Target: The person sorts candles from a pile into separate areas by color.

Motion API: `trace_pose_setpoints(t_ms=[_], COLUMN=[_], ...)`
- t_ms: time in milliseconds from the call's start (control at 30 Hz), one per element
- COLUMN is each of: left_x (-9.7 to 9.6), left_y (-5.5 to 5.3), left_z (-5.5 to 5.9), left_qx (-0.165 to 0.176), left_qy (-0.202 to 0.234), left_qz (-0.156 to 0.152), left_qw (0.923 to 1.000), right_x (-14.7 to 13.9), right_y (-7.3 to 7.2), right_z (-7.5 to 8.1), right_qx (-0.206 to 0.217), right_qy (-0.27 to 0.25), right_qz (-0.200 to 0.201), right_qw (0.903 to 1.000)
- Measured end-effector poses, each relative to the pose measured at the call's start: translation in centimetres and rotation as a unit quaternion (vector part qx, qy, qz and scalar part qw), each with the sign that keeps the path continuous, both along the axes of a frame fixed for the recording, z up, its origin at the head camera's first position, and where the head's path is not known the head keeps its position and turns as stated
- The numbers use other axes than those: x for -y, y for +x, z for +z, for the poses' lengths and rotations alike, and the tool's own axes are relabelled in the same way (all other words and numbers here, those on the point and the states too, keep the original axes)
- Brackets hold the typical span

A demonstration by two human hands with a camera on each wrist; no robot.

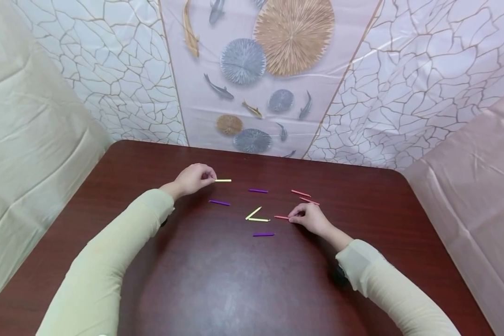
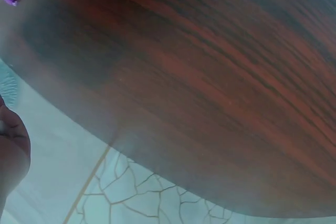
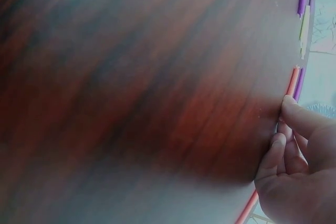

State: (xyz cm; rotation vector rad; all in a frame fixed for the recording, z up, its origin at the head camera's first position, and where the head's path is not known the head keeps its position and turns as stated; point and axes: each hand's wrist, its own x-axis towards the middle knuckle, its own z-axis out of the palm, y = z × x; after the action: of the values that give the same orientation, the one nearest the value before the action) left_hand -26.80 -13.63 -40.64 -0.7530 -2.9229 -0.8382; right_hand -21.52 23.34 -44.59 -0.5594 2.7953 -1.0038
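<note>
My left hand (image 1: 195, 179) is at the far left of the table, pinching one end of a thin yellow candle (image 1: 224, 180) that points to the right. In the left wrist view only an edge of this hand (image 2: 11, 148) shows, and the candle is out of sight. Nearer the middle, my right hand (image 1: 310, 218) pinches a red candle (image 1: 281, 217) between thumb and fingertips. The right wrist view shows the red candle's (image 3: 293, 81) wick end sticking out past the thumb. Two more red candles (image 1: 300, 192) lie just beyond the right hand.
Between the hands lie two yellow candles (image 1: 259, 220), their left ends close together. Three purple candles (image 1: 220, 202) lie spread around them. The dark wooden table (image 1: 193, 280) ends at a rounded far edge, with a patterned cloth (image 1: 243, 60) hanging behind it.
</note>
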Motion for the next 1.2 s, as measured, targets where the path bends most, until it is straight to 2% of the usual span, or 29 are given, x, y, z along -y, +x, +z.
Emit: trace_pose_setpoints(t_ms=[167,400,533,833,1033,1200], left_x=[0.2,0.8,0.8,0.6,0.7,0.8], left_y=[-0.3,0.0,0.1,-0.1,-0.1,0.0], left_z=[-1.0,-2.6,-3.1,-3.4,-3.4,-3.0], left_qx=[0.000,0.025,0.031,0.052,0.065,0.065], left_qy=[-0.012,-0.039,-0.036,-0.012,0.006,0.041], left_qz=[0.012,0.037,0.044,0.068,0.061,0.061], left_qw=[0.9998,0.9983,0.9979,0.9963,0.9960,0.9952], right_x=[0.2,0.3,0.2,0.2,0.1,-0.1], right_y=[0.2,0.2,0.2,0.1,0.1,0.1], right_z=[0.0,0.1,0.2,0.1,0.0,-0.1], right_qx=[0.007,0.002,0.001,-0.002,0.000,-0.003], right_qy=[-0.006,-0.005,-0.003,-0.007,-0.004,-0.005], right_qz=[0.001,0.004,0.001,-0.003,-0.003,-0.003], right_qw=[1.0000,1.0000,1.0000,1.0000,1.0000,1.0000])
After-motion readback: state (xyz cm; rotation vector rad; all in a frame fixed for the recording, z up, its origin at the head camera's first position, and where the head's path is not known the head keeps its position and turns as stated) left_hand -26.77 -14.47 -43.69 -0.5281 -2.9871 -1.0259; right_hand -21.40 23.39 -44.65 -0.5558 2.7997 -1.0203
